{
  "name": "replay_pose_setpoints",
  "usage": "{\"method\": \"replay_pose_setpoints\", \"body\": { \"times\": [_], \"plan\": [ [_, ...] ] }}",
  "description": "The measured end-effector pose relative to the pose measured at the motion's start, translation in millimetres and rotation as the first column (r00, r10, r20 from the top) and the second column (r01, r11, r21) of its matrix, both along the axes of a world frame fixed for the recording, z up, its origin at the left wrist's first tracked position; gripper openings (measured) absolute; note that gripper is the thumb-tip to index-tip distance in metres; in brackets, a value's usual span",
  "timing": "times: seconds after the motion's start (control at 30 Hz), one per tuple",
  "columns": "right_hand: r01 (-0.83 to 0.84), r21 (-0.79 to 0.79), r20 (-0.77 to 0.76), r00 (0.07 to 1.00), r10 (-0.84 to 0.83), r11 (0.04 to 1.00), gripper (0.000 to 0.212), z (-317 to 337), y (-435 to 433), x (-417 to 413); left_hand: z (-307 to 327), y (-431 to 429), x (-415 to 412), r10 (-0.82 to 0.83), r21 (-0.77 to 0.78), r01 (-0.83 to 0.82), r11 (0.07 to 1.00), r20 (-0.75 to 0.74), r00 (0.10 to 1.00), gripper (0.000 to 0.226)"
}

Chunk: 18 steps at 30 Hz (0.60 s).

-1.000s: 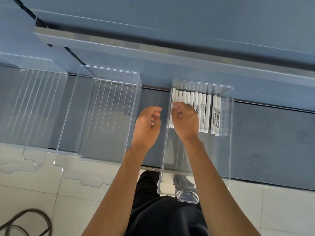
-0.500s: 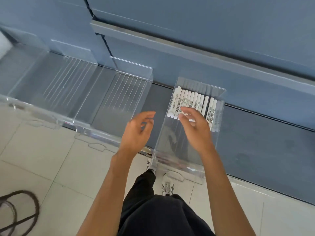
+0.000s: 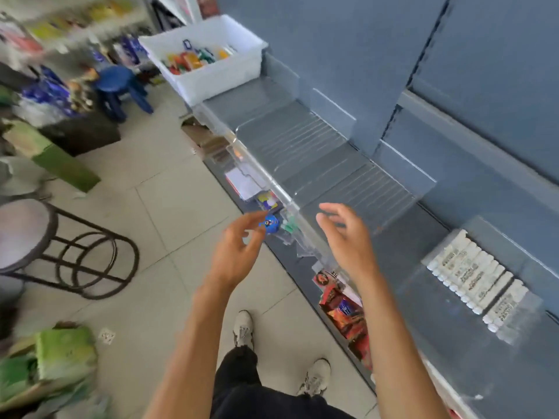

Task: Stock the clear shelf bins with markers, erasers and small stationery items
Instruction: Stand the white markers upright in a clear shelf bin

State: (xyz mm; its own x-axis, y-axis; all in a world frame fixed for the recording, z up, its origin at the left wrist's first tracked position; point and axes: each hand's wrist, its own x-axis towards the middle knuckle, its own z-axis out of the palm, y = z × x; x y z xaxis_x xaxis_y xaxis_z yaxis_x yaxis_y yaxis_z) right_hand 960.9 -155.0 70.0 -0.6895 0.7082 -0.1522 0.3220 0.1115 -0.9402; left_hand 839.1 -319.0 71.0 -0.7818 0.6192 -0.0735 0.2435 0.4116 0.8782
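The white markers (image 3: 465, 270) lie side by side in a row at the back of a clear bin (image 3: 502, 240), which sits on the grey shelf (image 3: 429, 225) at the right of the view. Further along the shelf stand two more clear bins (image 3: 357, 192) with ribbed floors, and beyond them a white tub (image 3: 211, 83) of colourful small items. The right hand (image 3: 348, 240) hangs in the air over the shelf's front edge, fingers spread and relaxed, holding nothing. The left hand (image 3: 236, 249) hangs beside it over the tiled floor (image 3: 169, 213), fingers loosely bent and also holding nothing (a small blue item (image 3: 270, 223) past its fingertips seems to lie on the lower shelf). Bright packets (image 3: 341, 309) fill that lower shelf. A black metal stool (image 3: 27, 234) stands at left.
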Motion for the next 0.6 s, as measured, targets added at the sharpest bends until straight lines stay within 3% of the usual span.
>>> {"method": "replay_pose_setpoints", "body": {
  "times": [0.13, 0.3, 0.6],
  "plan": [
    [-0.205, 0.001, 0.024, 0.978, 0.205, 0.979, 0.016, -6.1, -38.5, -81.2, -7.0, -57.1, -53.2, 0.142, -0.006, -0.142, 0.99, 0.037, 0.989, 0.029],
    [-0.326, 0.037, 0.093, 0.943, 0.321, 0.945, 0.026, -7.8, -80.7, -186.5, -13.5, -109.2, -143.4, 0.239, 0.007, -0.24, 0.971, 0.06, 0.969, 0.024],
    [-0.337, 0.079, 0.138, 0.936, 0.325, 0.938, 0.027, 10.4, -119.8, -334.5, -10.7, -149.7, -285.0, 0.226, 0.054, -0.232, 0.971, 0.101, 0.969, 0.027]
  ]
}}
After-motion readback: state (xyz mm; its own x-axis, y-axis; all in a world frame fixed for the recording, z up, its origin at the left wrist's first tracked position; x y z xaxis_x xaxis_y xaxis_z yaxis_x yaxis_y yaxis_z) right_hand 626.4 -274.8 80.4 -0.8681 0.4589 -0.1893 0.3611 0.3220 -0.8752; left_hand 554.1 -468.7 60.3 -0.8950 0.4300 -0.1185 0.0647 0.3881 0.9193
